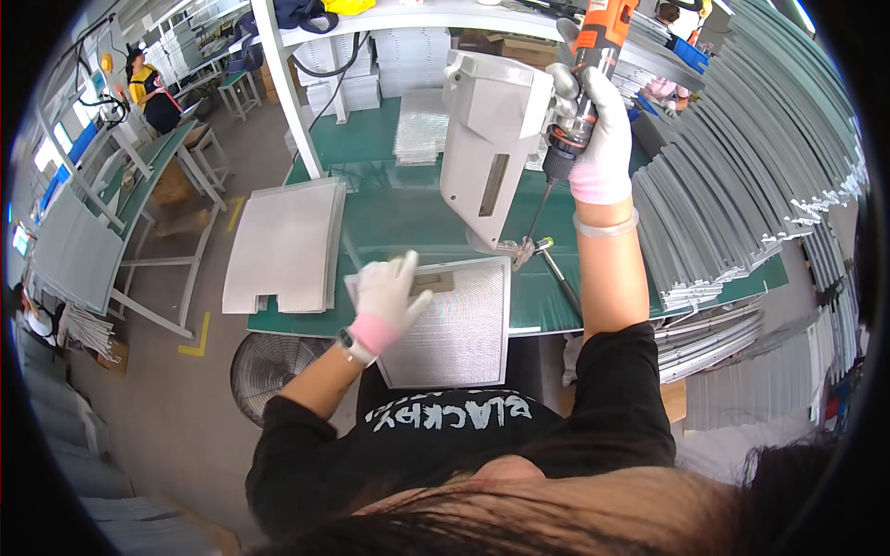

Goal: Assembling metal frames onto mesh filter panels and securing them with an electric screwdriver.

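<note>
My right hand [604,139], in a white glove with a pink cuff, is wrapped round an orange and black power screwdriver [593,56]. Its long thin bit points down at a small clear piece [524,252] beside a grey housing [491,139] with a slot in its face. My left hand [385,296], gloved the same way, has its fingers apart over a framed mesh panel [450,334]. A tan rectangular part [431,284] lies by its fingertips at the panel's far side. The panel reaches over the near edge of the green table [385,208].
Pale sheets [278,246] are stacked to the left. Grey frames [742,157] stand piled high on the right. A slim tool [560,278] lies near the panel. A floor fan [278,371] sits below the table; a person [148,88] is far left.
</note>
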`<state>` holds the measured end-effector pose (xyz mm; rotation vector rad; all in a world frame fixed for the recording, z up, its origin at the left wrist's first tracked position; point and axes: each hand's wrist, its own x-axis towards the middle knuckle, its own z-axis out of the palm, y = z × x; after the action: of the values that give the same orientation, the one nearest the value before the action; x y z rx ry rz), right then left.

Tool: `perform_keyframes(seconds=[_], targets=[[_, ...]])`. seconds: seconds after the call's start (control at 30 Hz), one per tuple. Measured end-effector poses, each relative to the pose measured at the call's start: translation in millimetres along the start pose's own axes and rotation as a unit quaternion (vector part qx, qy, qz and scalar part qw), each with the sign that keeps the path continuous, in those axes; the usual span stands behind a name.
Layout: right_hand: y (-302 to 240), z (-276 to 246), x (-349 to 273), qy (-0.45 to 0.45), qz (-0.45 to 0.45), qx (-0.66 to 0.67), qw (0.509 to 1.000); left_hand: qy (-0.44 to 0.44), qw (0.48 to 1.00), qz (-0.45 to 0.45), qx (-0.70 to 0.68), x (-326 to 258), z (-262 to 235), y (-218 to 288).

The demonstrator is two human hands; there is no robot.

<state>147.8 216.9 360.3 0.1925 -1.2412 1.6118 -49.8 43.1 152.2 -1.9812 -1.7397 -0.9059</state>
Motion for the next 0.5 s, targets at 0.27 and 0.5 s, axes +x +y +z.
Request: perform_keyframes(seconds=[0.27,0.5], targets=[[30.7,9.4,-55.0,0.060,0.002,-0.059,0.996,-0.029,0.997,0.001,-0.074,2.7,8.9,57.7],[44.0,7.7,-66.8,0.092,-0.001,-0.103,0.990,-0.035,0.997,0.022,-0.066,-4.2,2.2,57.4]])
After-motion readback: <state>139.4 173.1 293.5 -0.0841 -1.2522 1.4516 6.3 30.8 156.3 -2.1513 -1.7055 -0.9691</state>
